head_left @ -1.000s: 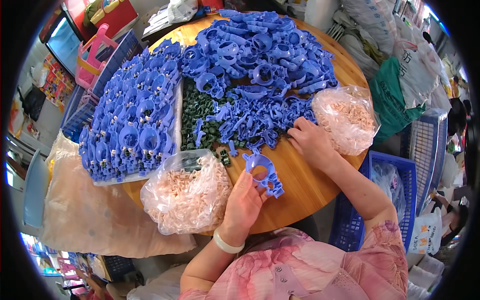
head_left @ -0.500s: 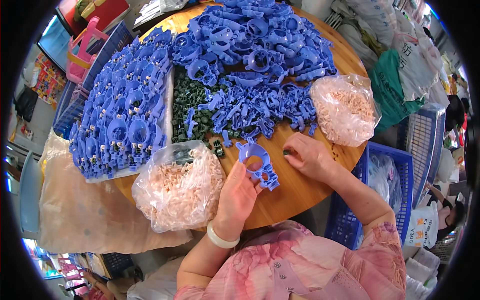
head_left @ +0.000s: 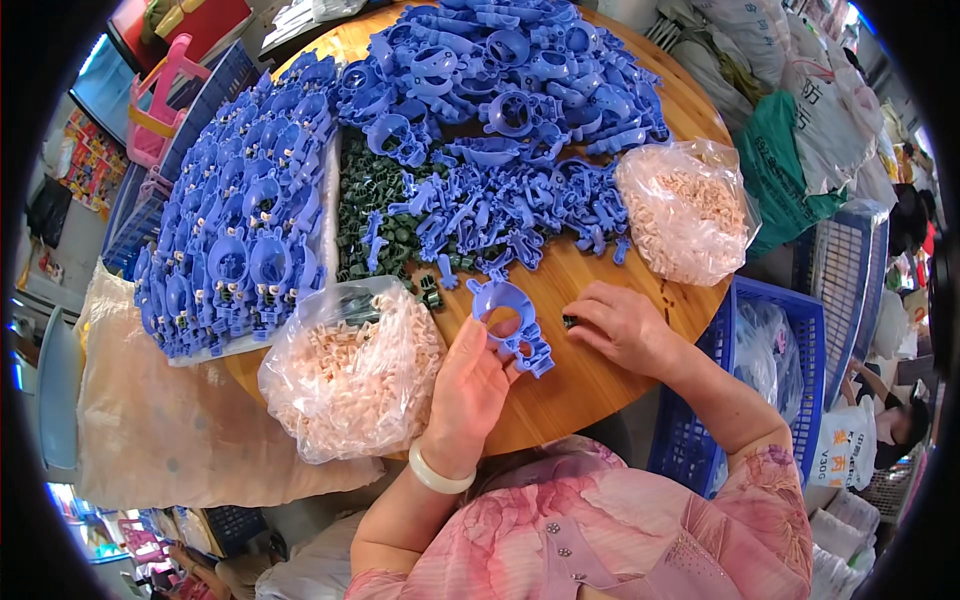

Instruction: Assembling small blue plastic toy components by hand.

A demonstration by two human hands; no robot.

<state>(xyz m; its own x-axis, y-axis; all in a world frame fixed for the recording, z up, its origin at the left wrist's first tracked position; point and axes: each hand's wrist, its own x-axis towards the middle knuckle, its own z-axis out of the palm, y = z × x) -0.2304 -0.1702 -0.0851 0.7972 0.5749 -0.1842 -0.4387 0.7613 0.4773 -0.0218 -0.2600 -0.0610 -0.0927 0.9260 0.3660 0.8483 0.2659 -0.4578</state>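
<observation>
Over the near part of the round wooden table, my left hand (head_left: 468, 392) grips a blue plastic toy part (head_left: 491, 294) by its side. The part has a wide ring at the top and a narrower figure-shaped section below. To its right, just above the tabletop, my right hand (head_left: 622, 330) pinches a small dark green plastic piece (head_left: 570, 321) between thumb and fingers, which partly cover it. Beyond my hands lie a heap of small blue parts (head_left: 500, 215) and a heap of dark green pieces (head_left: 384, 245).
A large heap of blue ring-shaped parts (head_left: 510, 75) covers the table's far side. Rows of blue pieces (head_left: 240, 215) fill a board at left. Clear bags of pale pink pieces stand left (head_left: 350, 375) and right (head_left: 690, 215). A blue crate (head_left: 815, 350) sits below right.
The view has shifted slightly. Both hands keep their holds, the blue toy part in the left and the green piece in the right, with hardly any movement over the table.
</observation>
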